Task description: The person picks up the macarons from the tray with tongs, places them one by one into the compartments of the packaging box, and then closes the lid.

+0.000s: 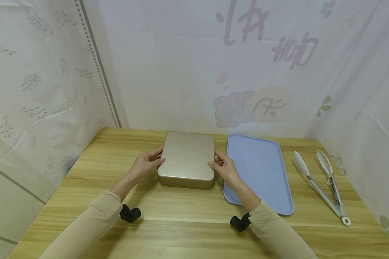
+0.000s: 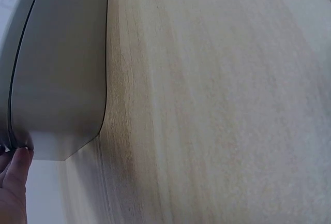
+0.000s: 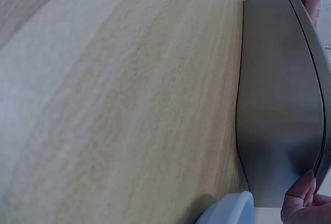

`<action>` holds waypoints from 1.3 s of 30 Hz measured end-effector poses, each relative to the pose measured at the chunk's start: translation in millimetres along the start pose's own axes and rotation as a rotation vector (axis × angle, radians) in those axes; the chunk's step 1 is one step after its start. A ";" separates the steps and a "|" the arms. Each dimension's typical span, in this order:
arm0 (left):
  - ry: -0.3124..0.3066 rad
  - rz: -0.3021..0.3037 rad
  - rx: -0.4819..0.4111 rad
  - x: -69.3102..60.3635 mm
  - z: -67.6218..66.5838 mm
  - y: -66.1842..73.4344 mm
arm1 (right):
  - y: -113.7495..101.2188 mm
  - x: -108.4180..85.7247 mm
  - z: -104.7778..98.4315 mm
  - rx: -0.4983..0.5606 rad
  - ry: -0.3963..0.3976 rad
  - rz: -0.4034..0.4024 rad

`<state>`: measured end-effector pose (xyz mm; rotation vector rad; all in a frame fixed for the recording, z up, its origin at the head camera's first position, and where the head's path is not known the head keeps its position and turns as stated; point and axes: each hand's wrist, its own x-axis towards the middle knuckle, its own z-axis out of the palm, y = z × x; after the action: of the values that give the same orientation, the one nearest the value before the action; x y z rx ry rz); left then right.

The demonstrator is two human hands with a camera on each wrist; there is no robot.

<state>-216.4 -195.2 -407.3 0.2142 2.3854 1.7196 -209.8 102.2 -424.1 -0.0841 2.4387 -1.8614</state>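
A flat, champagne-coloured metal box [image 1: 184, 182] with rounded corners sits on the table, closed by a smooth lid [image 1: 187, 154] of the same colour. My left hand [image 1: 144, 164] grips the lid's left side, the thumb over its top edge and the other fingers along the side. On the right side, my right hand [image 1: 226, 168] holds the lid in much the same way. A dark seam between lid and box body [image 3: 279, 89] shows in the right wrist view, with fingertips right at it. In the left wrist view, a fingertip [image 2: 19, 164] touches the seam near a corner. The box's inside is hidden.
Close on the box's right lies a blue rectangular tray [image 1: 262, 165], partly under my right forearm. Farther right rest metal tongs [image 1: 324, 190] with pale tips spread apart. The wooden table [image 1: 181, 230] ends at a patterned curtain [image 1: 168, 72] behind.
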 end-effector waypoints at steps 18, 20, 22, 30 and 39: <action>0.006 0.004 -0.011 -1.7 0.3 -0.8 | 0.8 -1.0 0.0 0.005 -0.011 -0.002; 0.006 0.010 -0.013 -1.5 0.3 -1.0 | 0.9 -1.2 -0.1 0.003 -0.013 -0.003; 0.003 0.018 -0.014 -1.0 0.2 -1.2 | 1.0 -1.3 -0.1 0.002 -0.014 0.002; 0.017 0.018 -0.031 0.9 0.8 -3.3 | 1.7 0.3 -0.7 -0.006 -0.006 -0.005; 0.082 -0.081 -0.233 6.1 0.7 0.2 | -6.3 13.0 -5.5 0.087 0.117 0.019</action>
<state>-222.1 -193.1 -407.8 0.0124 2.1888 1.9817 -223.2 104.8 -416.9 0.0550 2.4176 -2.0161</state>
